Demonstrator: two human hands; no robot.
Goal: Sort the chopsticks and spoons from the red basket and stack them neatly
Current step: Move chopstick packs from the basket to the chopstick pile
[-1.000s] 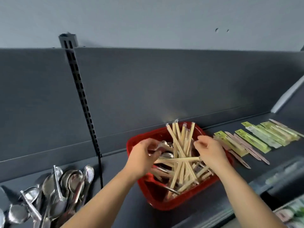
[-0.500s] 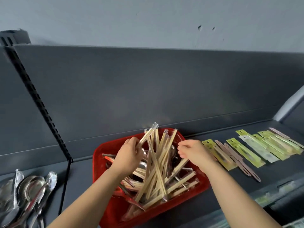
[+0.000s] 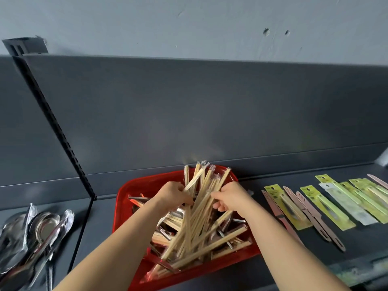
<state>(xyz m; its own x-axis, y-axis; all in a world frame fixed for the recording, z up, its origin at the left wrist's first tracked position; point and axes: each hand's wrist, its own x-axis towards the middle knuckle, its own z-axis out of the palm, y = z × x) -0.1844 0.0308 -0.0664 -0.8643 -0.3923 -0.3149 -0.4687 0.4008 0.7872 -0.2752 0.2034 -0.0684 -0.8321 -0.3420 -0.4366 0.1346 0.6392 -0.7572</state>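
Note:
A red basket [image 3: 134, 190] sits on the dark shelf at centre, filled with plastic-wrapped wooden chopsticks [image 3: 195, 229] and a few metal spoons half buried beneath them. My left hand [image 3: 173, 195] grips the left side of a raised bundle of chopsticks near its top. From the other side my right hand [image 3: 231, 197] curls its fingers around the same bundle. The bundle stands tilted, its upper ends fanning out above the basket's far rim.
A pile of wrapped metal spoons [image 3: 39, 232] lies on the shelf at far left, past a slotted upright rail [image 3: 58, 131]. Packaged knives on green and white cards [image 3: 327, 204] lie in a row at right. The grey back panel rises behind the basket.
Both hands have closed in on the chopsticks and gathered them into one raised bundle. The camera has shifted, so the spoon pile shows more at left.

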